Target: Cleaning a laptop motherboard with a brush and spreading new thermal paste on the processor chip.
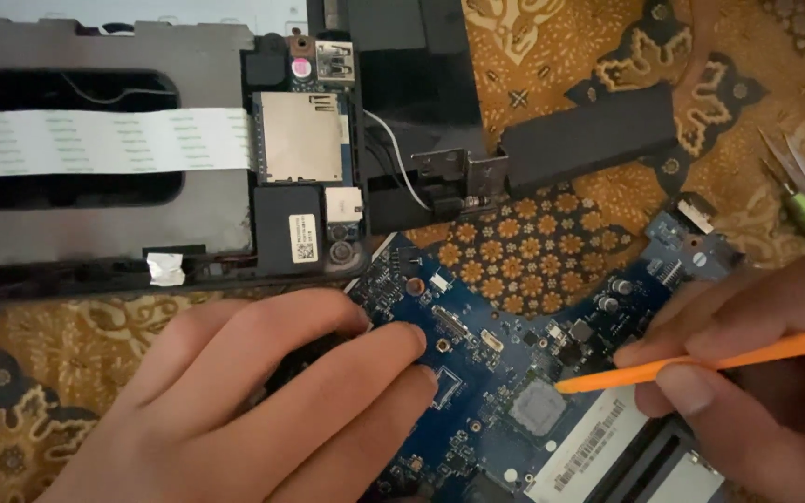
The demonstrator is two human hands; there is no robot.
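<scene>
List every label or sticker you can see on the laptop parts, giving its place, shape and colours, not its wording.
Small label: on the black part of the open chassis, upright white rectangle with dark print and a square code.
Long sticker: on the blue circuit board beside the right hand, white strip with dark bars.
No screens, signs or packages.
</scene>
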